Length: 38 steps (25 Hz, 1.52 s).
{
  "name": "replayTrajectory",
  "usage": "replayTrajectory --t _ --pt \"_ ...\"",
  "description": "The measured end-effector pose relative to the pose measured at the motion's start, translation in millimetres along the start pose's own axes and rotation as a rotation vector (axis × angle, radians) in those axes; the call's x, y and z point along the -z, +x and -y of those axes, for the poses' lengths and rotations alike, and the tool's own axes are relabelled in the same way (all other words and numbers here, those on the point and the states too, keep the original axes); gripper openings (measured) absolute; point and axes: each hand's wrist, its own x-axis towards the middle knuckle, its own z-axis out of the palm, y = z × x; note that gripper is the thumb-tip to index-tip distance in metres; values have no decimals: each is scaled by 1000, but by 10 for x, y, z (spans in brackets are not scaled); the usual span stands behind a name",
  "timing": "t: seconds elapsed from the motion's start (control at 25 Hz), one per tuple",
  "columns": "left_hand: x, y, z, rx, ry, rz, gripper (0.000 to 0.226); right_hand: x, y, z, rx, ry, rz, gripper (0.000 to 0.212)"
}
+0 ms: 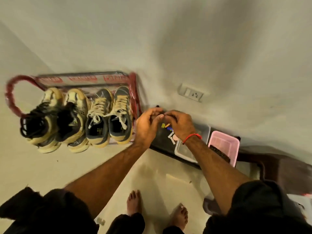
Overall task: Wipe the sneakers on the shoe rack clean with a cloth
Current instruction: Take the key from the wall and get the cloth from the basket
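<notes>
A red-framed shoe rack (135,92) stands against the wall at the left. On its top shelf sit two pairs of sneakers: a cream and black pair (55,119) on the left and a grey and yellow pair (109,115) on the right. My left hand (146,125) and my right hand (180,124) meet fingertip to fingertip just right of the rack, above a dark low surface (162,142). Both hands have curled fingers; what they pinch, if anything, is hidden. No cloth is visible.
On the dark surface lie small coloured items (166,126), a clear plastic box (184,152) and a pink basket (224,146). A wall socket (191,94) is above. A brown piece of furniture (278,171) stands at the right. My bare feet (135,203) are on the pale floor.
</notes>
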Motion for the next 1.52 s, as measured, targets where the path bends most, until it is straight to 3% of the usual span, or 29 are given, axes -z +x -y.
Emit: replayTrajectory --t 0.12,0.28,0.52,0.8,1.04,1.36,1.52 --pt "353 145 -906 149 -276 -111 19 290 13 921 -14 171 -71 8" --pt "806 316 -2036 245 -472 -112 19 662 -12 2109 9 359 -142 13" --pt "1603 860 -3465 54 -572 -135 17 1295 154 3350 210 329 -233 13" --pt "2075 1402 -4848 -173 -506 -74 14 1738 364 4533 385 331 -312 21" --pt "1968 1754 -5609 -228 -500 -98 21 2014 316 4758 424 329 -409 22" --pt "2010 2019 -5738 -133 -564 -144 16 1961 312 4455 349 343 -429 22" --pt "2082 1999 -5766 -97 -558 -68 17 1944 299 4426 343 327 -428 22"
